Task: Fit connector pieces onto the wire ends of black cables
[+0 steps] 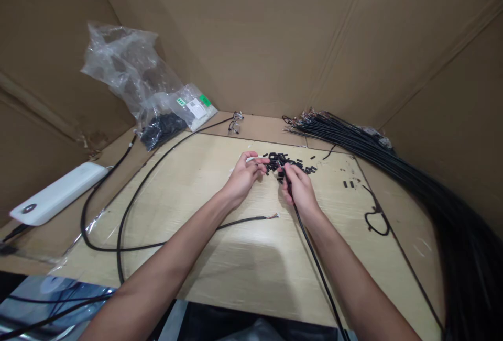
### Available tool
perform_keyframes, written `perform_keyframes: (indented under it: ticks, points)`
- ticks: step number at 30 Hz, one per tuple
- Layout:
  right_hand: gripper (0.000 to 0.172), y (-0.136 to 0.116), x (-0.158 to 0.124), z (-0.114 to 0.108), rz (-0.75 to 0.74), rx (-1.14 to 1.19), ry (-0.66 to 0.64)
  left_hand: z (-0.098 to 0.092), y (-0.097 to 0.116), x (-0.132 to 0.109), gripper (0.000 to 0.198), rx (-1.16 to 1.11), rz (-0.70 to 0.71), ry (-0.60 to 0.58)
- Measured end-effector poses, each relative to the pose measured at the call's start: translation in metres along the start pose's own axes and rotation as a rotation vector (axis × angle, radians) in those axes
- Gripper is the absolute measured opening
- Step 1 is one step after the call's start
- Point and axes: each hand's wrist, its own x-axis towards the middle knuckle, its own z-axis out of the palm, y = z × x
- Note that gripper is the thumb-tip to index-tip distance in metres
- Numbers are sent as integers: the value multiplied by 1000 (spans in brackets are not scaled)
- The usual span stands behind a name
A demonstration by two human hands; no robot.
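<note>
My right hand (pixel 299 188) is closed around a black cable (pixel 314 254) close to its end, and the cable runs down to the bottom edge. Thin wire tips show just past those fingers. To the left, my left hand (pixel 247 176) has its fingers curled together beside a pile of short black tube pieces (pixel 293 163). Whatever is between the left fingertips is too small to make out. Another black cable (pixel 141 248) loops over the board and passes under my left forearm, its stripped end (pixel 272 216) showing coloured wires.
A thick bundle of black cables (pixel 393 163) curves along the right side. At the back left stands a clear plastic bag (pixel 161 126) with dark contents. A white oblong device (pixel 58 194) lies at the left. Cardboard walls (pixel 243 32) surround the wooden board (pixel 251 267).
</note>
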Motion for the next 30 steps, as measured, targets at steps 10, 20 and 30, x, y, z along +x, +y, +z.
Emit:
perform_keyframes:
  ticks: [10,20,30]
  points:
    - [58,-2,-2,3,-175,-92,66,-6,-2,-2,51,80,-22,-28]
    - [50,-3,-4,5,-184,-81,44,-3,0,-4,58,107,56,-85]
    - [45,-4,-6,9,-199,-105,62,-2,-3,-5,55,123,62,-87]
